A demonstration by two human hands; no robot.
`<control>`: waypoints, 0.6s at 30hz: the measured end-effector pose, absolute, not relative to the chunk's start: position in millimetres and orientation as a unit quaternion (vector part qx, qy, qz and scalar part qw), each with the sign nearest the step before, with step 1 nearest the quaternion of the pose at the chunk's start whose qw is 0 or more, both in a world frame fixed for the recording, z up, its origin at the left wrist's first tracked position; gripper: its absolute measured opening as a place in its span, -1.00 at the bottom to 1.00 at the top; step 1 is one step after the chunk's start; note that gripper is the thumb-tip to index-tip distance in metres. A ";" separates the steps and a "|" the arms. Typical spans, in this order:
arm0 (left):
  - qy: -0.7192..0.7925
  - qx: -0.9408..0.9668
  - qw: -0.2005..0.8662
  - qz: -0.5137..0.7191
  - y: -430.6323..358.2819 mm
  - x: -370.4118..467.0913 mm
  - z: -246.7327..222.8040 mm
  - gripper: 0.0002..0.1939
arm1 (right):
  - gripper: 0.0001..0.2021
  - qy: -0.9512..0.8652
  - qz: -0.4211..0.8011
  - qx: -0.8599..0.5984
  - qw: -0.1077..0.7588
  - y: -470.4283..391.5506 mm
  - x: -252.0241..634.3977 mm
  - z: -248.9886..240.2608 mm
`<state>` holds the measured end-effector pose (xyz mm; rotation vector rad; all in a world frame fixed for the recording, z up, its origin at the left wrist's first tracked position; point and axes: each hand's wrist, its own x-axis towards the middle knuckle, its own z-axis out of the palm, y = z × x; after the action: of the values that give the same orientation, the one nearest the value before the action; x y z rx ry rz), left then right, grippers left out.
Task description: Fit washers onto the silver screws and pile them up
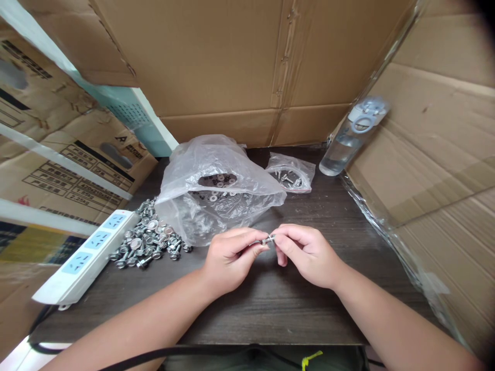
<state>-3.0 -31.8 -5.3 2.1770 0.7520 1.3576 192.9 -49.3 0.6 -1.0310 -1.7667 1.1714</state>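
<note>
Above the dark table, my left hand (pixel 232 257) pinches a small metal bolt (pixel 266 240) between thumb and forefinger. From the other side, my right hand (pixel 305 252) is closed in a pinch at the bolt's right end, where a thin ring like a washer (pixel 271 238) shows at the fingertips. The fingers hide part of both pieces. Just beyond my hands lies a translucent plastic bag (pixel 228 165) with washers (pixel 214 197) visible through its handle hole. A heap of bolts (pixel 149 239) spreads to the left of the bag.
A white power strip (pixel 87 257) runs along the left. Behind, a small zip bag (pixel 292 172) holds screws, and a water bottle (pixel 348 139) stands back right. Cardboard walls (pixel 220 56) enclose the table (pixel 328 314). A black cable (pixel 154 354) crosses the front edge.
</note>
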 end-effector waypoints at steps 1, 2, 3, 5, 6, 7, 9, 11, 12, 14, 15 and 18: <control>0.275 0.792 0.234 0.492 -31.9 -3.0 -5.3 -0.86 | -0.63 -0.689 0.462 -0.408 0.382 -49.1 193.5 0.5; 0.279 0.790 0.239 0.490 -32.0 -3.0 -5.2 -0.87 | -0.62 -0.681 0.468 -0.411 0.384 -49.0 193.9 0.3; 0.287 0.786 0.248 0.488 -32.1 -3.0 -5.1 -0.87 | -0.63 -0.672 0.476 -0.413 0.390 -49.1 194.2 0.0; 0.309 0.772 0.269 0.486 -32.1 -2.8 -4.5 -0.89 | -0.68 -0.653 0.487 -0.417 0.403 -49.7 194.0 -0.7; 0.322 0.763 0.280 0.485 -32.1 -2.8 -4.2 -0.89 | -0.70 -0.646 0.490 -0.420 0.408 -50.1 193.5 -1.0; 0.334 0.754 0.291 0.484 -32.0 -2.7 -3.8 -0.90 | -0.71 -0.641 0.491 -0.422 0.412 -50.6 192.9 -1.3; 0.352 0.739 0.312 0.482 -31.9 -2.4 -3.0 -0.90 | -0.72 -0.636 0.493 -0.423 0.416 -51.4 191.3 -1.6; 0.357 0.734 0.326 0.477 -31.9 -2.0 -2.3 -0.90 | -0.74 -0.636 0.495 -0.421 0.418 -51.8 190.1 -1.8; 0.356 0.735 0.329 0.474 -31.9 -1.9 -2.1 -0.90 | -0.75 -0.636 0.495 -0.419 0.418 -51.9 189.7 -1.9; 0.351 0.743 0.325 0.468 -31.8 -1.7 -1.9 -0.90 | -0.77 -0.638 0.497 -0.415 0.417 -51.7 189.5 -1.9; 0.347 0.749 0.320 0.465 -31.8 -1.6 -2.0 -0.90 | -0.78 -0.639 0.499 -0.412 0.416 -51.5 189.7 -1.8; 0.316 0.770 0.291 0.472 -31.5 -2.1 -2.9 -0.89 | -0.80 -0.642 0.502 -0.403 0.417 -51.0 190.6 -0.8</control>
<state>-2.1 -31.5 -2.9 2.0518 0.8436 1.2577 190.6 -51.0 -0.8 -1.0111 -1.6124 1.2594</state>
